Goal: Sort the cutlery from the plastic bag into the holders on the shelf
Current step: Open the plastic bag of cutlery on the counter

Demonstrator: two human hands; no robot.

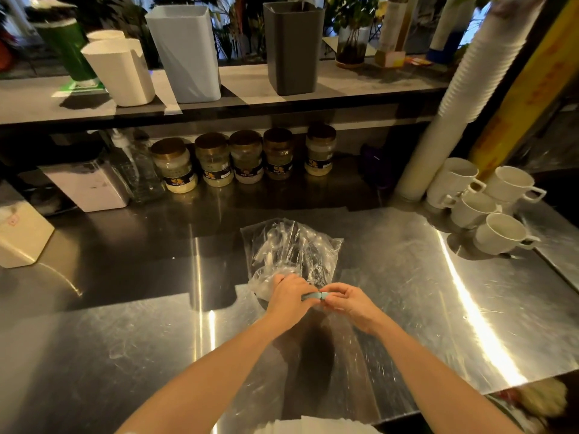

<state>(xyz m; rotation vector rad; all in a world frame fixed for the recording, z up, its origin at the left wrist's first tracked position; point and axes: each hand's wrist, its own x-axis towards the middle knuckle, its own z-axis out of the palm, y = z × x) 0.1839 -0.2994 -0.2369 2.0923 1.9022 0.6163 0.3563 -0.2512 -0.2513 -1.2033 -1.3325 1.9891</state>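
Plastic bag [291, 245] lies flat on steel bench [407, 277], its gathered end under both hands. Cutlery [315, 264] is inside it, clear and dark pieces, kinds hard to tell through the film. Left hand [289, 297] grips the bag's near end, fingers [281, 279] curled down over the plastic. Right hand [347, 300] pinches a teal band [314, 296] at the bag's neck, fingers [338, 288] narrow and bent round it. Hands touch at the band. The rest of the bag runs away beyond the fingers. Far beyond and above the fingers, the shelf [360, 79] carries a white holder [123, 72], pale holder [185, 51] and dark grey holder [293, 47], all upright. Jars [247, 156] stand in a row under the shelf. Mugs [498, 211] are well off to the right of the right fingers.
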